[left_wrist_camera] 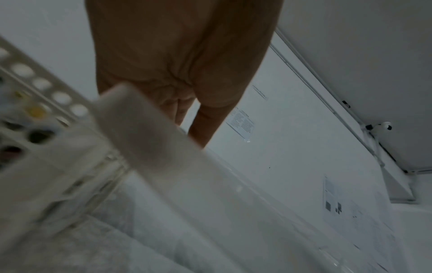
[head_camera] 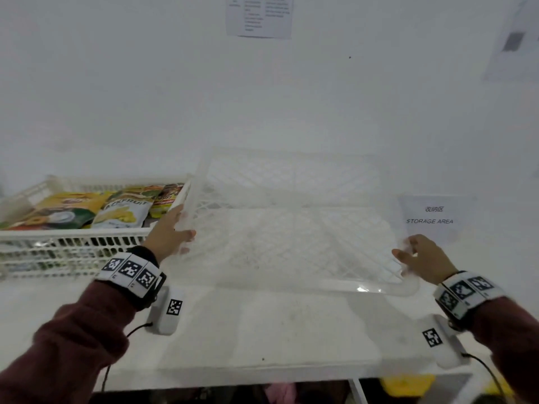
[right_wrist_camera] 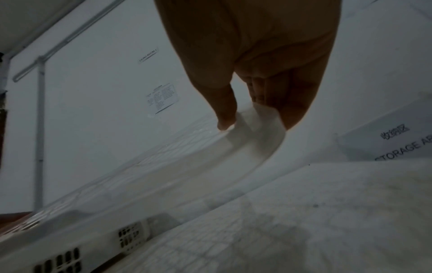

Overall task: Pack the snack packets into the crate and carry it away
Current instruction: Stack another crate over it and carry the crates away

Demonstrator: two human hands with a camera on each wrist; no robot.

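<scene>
A: Head view: left hand (head_camera: 172,233) and right hand (head_camera: 420,258) each grip an end of the empty crate (head_camera: 291,246) on the table (head_camera: 262,330); snack packets (head_camera: 122,209) sit in the basket (head_camera: 73,237) just left.
B: Left wrist?
A: Fingers wrap the rim, blurred.
B: Right wrist?
A: Thumb (right_wrist_camera: 225,110) and fingers pinch the corner. Keep it level, set close beside the basket.

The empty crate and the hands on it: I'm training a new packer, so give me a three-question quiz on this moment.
1. True or false: the empty crate holds snack packets.
2. Which hands grip the empty crate? A left hand only; B right hand only; C both.
3. Fill in: the sign by the right hand reads "STORAGE ____".

Key: 1 false, they lie in the basket on the left; 2 C; 3 AREA.
</scene>
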